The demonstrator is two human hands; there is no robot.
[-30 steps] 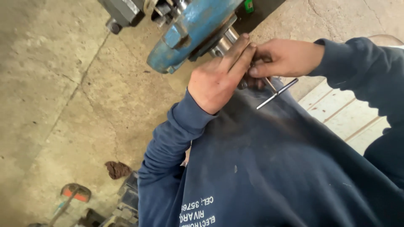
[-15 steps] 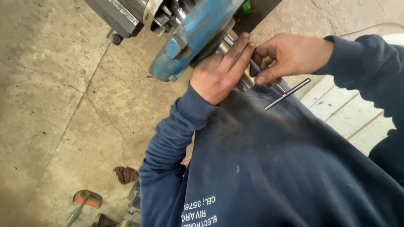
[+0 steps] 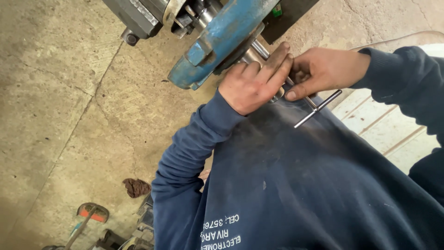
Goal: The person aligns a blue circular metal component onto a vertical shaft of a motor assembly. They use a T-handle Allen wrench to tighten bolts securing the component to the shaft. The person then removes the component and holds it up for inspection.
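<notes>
Down at the far left, on the cracked concrete floor (image 3: pixel 60 115), I see a crumpled brown rag (image 3: pixel 137 187) and, nearer the corner, an orange-headed tool with a long handle (image 3: pixel 88 217), both well apart from where I work. Above, a grey metal housing (image 3: pixel 134 18) hangs at the top edge, and just right of it sits the chipped blue cast-metal cover (image 3: pixel 222 41), tilted, with a bright steel shaft (image 3: pixel 259 48) coming out from behind it. My left hand (image 3: pixel 252 85) lies flat against that shaft just below the blue cover, fingers stretched out and pressed together, steadying the part instead of gripping it. My right hand (image 3: pixel 319 71) is closed on the silver T-handle key (image 3: pixel 318 107), thumb and fingers pinched around its shank, the crossbar sticking out below my knuckles over my dark blue sweatshirt (image 3: pixel 323 185). The key's tip is hidden under my left fingers, so I cannot tell whether it is seated. I judge that I am working a small screw on the shaft fitting; the next move calls for keeping the key straight and square in its socket while my left hand holds the part firm
</notes>
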